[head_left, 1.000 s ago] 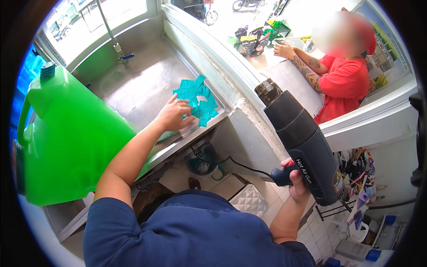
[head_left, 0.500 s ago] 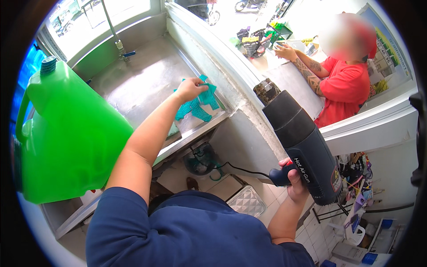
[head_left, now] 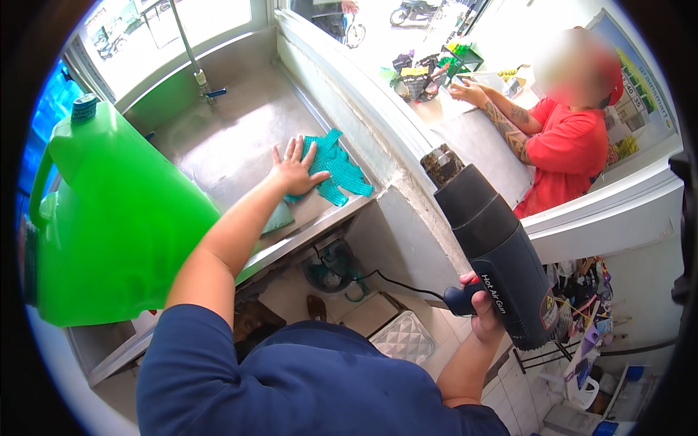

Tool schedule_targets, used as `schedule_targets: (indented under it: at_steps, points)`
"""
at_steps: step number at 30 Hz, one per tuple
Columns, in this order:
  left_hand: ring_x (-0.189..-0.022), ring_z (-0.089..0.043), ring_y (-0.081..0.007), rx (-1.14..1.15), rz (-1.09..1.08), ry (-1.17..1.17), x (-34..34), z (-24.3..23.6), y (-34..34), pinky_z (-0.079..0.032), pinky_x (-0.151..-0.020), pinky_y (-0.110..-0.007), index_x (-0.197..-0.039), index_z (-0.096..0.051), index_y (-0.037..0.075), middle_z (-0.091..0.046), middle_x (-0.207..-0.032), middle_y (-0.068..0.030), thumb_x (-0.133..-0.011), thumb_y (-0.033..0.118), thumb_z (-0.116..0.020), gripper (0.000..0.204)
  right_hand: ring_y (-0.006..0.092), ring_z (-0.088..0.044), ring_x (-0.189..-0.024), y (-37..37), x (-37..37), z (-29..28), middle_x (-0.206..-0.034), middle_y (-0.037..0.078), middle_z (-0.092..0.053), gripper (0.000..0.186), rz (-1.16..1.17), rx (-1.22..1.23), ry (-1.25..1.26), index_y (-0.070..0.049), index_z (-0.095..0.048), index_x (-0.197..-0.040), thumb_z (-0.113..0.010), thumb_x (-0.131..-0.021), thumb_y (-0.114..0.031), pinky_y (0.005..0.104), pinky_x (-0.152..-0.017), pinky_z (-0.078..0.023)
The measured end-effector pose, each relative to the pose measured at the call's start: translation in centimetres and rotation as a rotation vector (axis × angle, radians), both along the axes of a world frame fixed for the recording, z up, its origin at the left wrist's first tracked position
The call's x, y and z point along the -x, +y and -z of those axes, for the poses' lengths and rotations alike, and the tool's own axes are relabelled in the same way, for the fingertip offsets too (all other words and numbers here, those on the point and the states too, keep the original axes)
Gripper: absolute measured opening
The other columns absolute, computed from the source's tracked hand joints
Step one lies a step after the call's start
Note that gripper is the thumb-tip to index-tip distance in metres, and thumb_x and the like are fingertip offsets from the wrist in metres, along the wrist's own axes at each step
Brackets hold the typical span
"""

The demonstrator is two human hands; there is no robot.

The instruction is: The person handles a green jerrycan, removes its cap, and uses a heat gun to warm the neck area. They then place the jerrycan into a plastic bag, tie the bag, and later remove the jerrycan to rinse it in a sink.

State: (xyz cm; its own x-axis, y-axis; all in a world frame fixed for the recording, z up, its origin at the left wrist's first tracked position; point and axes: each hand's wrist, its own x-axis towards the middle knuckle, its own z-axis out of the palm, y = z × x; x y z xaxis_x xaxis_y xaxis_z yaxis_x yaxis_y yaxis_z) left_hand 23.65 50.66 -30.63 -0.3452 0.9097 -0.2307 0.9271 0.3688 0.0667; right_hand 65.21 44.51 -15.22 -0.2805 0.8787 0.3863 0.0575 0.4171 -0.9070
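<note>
My left hand [head_left: 294,171] lies on the metal sink counter [head_left: 218,156] with its fingers spread, over the left edge of a teal textured cloth [head_left: 334,166]. The cloth is spread out in ragged strips near the counter's right corner. My right hand [head_left: 486,312] is wrapped round the handle of a dark blue heat gun [head_left: 505,269]. The gun is raised, its black barrel and discoloured metal nozzle pointing up and away to the left. A pale green piece [head_left: 278,216] rests on the counter beside my left wrist.
A big green jug [head_left: 116,225] stands close on the left. Behind it a tap [head_left: 207,93] rises from the counter. A low wall [head_left: 400,196] borders the right side. Past it, a person in red [head_left: 567,145] works at a table. The gun's cord [head_left: 400,282] hangs below.
My left hand has let go of the bunched cloth and now lies flat with fingers spread. The cloth is flatter and wider. My right hand still holds the heat gun, tilted about the same.
</note>
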Motion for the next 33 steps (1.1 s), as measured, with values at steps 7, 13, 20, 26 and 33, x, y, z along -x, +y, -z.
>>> schedule_targets:
  at_steps: [7,13,20,26,33]
  points:
    - [-0.15,0.0,-0.036,-0.436,-0.105,-0.167,-1.5,-1.4,3.0,0.002,-0.115,-0.062,-0.156,-0.008,0.007,-0.003,-0.161,-0.0223,-0.091,0.073,-0.03,0.095,0.0198,-0.061,-0.075,-0.7,-0.2,0.7,-0.084,0.011,-0.066,0.054,0.094,0.017,-0.071,0.001,-0.063,-0.1,-0.075,-0.081,-0.047,0.0329,-0.069,-0.05]
    - [-0.149,-0.003,-0.0386,0.187,-0.099,-0.036,-6.7,-3.1,-5.6,0.005,-0.114,-0.063,-0.151,-0.014,-0.007,-0.007,-0.159,-0.0268,-0.089,0.076,-0.029,0.105,0.0199,-0.06,-0.076,-2.6,0.5,2.4,-0.084,0.012,-0.066,0.052,0.073,0.002,-0.069,0.001,-0.062,-0.099,-0.074,-0.082,-0.047,0.0325,-0.069,-0.049]
    - [-0.15,0.0,-0.0369,-0.217,0.076,-0.192,-6.9,-1.1,-3.8,0.006,-0.114,-0.063,-0.153,-0.01,-0.003,-0.006,-0.159,-0.0265,-0.083,0.082,-0.034,0.113,0.0208,-0.06,-0.072,-7.6,1.5,3.8,-0.084,0.014,-0.065,0.054,0.199,0.061,-0.027,0.003,-0.061,-0.097,-0.075,-0.082,-0.046,0.0324,-0.067,-0.049]
    - [-0.141,-0.032,-0.0412,-0.974,0.314,-0.422,-9.6,1.4,-11.4,-0.028,-0.112,-0.057,-0.141,-0.043,-0.001,-0.032,-0.152,-0.0268,-0.089,0.038,-0.067,0.069,0.0223,-0.063,-0.075,-14.5,1.8,6.9,-0.083,0.014,-0.066,0.049,0.277,0.191,-0.062,0.003,-0.061,-0.1,-0.074,-0.083,-0.041,0.0343,-0.069,-0.053]
    - [-0.09,-0.065,-0.0271,-0.739,0.037,-0.883,-10.7,18.0,-21.5,-0.052,-0.081,-0.036,-0.118,-0.064,0.005,-0.066,-0.105,-0.0145,-0.089,0.015,-0.067,0.031,0.0147,-0.064,-0.072,-20.3,3.4,19.8,-0.085,0.008,-0.066,0.04,0.177,1.005,0.021,-0.001,-0.062,-0.104,-0.069,-0.089,-0.038,0.0307,-0.066,-0.054]
